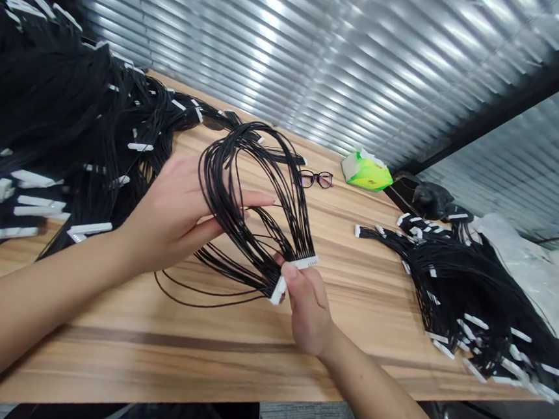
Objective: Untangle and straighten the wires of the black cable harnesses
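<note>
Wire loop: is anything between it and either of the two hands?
Nothing visible. The left hand already holds the wire loop between thumb and fingers, and the right hand pinches its white connectors.

- Wire harness [254, 188]: black, looped, raised over the worktop [188, 358].
- Left hand [175, 220]: loop held between thumb and fingers.
- Right hand [307, 310]: fingertips pinch the harness's white connectors [298, 270].
- Harness pile, left [47, 117]: large, touching the left hand's back.
- Harness pile, right [472, 298]: smaller, well apart.
- Glasses [317, 179], green packet [367, 171]: far edge.
</note>
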A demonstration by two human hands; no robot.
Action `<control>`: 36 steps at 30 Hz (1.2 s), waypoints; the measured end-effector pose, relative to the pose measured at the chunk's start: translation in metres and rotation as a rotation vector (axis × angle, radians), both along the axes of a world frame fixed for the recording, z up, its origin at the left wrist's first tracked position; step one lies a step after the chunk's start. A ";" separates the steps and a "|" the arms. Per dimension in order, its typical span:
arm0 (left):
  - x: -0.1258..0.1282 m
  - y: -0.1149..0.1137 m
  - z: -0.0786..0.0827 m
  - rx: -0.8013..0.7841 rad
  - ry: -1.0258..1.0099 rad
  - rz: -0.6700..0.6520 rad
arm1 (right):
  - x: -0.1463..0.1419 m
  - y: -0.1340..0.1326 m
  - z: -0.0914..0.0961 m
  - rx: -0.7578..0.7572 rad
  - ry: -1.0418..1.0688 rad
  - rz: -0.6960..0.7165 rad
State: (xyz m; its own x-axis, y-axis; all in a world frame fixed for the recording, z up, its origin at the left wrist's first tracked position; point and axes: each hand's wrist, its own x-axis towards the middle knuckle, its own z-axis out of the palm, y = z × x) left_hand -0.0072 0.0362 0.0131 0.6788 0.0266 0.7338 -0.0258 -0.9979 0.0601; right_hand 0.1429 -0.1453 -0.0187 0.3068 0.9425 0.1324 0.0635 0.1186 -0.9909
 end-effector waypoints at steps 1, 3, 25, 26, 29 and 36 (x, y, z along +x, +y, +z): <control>0.001 0.001 0.000 -0.031 0.006 -0.046 | 0.000 0.000 0.002 0.007 -0.013 0.017; 0.003 0.001 0.000 -0.086 0.018 -0.122 | 0.000 0.000 0.005 0.022 -0.037 0.041; 0.005 -0.035 -0.013 -0.182 -0.066 0.281 | 0.014 -0.005 -0.036 0.346 -0.415 -0.475; 0.005 -0.036 -0.014 -0.150 -0.104 0.266 | 0.014 -0.006 -0.036 0.345 -0.439 -0.465; 0.004 -0.041 -0.017 -0.058 -0.199 0.123 | 0.013 -0.007 -0.031 0.338 -0.474 -0.391; 0.005 -0.044 -0.022 0.123 -0.120 0.025 | 0.007 -0.004 -0.027 0.310 -0.474 -0.376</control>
State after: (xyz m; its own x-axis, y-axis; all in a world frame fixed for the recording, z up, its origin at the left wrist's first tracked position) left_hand -0.0019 -0.0081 -0.0091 0.5862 -0.0528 0.8084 -0.0002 -0.9979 -0.0650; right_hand 0.1503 -0.1497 -0.0454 0.4487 0.6796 0.5803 0.5752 0.2774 -0.7696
